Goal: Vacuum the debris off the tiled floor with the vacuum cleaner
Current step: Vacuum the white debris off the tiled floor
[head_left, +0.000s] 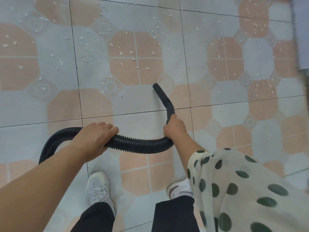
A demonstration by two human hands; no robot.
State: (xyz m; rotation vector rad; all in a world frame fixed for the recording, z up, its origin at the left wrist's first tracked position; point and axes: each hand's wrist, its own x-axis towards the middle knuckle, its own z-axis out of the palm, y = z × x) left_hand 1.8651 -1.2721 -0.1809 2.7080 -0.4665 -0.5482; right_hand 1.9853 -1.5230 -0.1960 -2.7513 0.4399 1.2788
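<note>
A black ribbed vacuum hose (138,145) runs across the middle of the view and curves down to the left out of sight. My left hand (95,139) grips the hose near its left bend. My right hand (174,127) grips the rigid black nozzle tube (164,99), whose open tip points up and left just above the tiled floor (225,101). White debris flakes (87,47) lie scattered over the tiles beyond the tip, with finer bits (254,17) at the upper right. The vacuum's body is not in view.
My two white shoes (98,186) stand on the tiles below the hose. A spotted white sleeve (234,190) covers my right arm. A blurred grey upright object (301,39) stands at the right edge.
</note>
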